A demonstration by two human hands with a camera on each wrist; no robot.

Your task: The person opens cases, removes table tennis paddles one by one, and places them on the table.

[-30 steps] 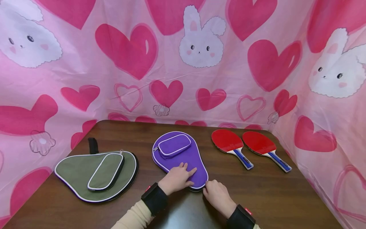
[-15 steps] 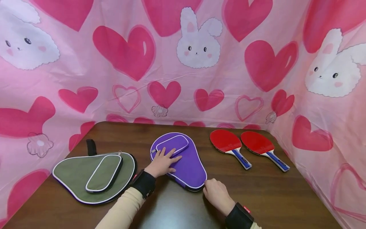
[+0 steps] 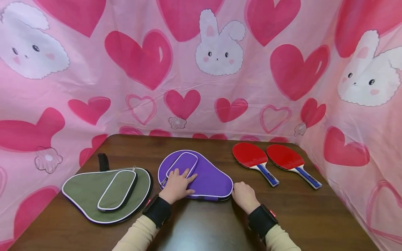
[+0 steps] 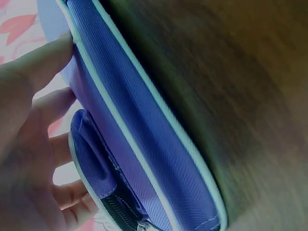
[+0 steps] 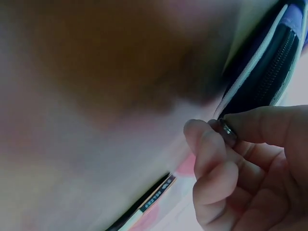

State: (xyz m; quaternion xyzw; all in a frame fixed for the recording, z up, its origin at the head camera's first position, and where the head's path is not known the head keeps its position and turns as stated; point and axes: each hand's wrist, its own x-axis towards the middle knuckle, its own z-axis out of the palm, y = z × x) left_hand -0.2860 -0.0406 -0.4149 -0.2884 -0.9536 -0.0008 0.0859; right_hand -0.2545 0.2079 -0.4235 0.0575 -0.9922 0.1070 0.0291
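A purple table tennis paddle case with white piping lies flat on the table, its narrow end toward the right. My left hand rests with spread fingers on its wide end, over the small front pocket. In the left wrist view, the fingertips press the case's front face beside that pocket. At the narrow end, my right hand pinches a metal zipper pull between thumb and curled index finger. The case's dark side zipper runs up from that pull in the right wrist view.
An olive green paddle case with a black strap lies on the wooden table at left. Two red table tennis paddles with blue handles lie at right. Behind stands a pink curtain with hearts and rabbits.
My left hand has moved from the narrow part onto the pocket at the wide end. The purple case has turned, its narrow end swinging right and away, with my right hand following at that end.
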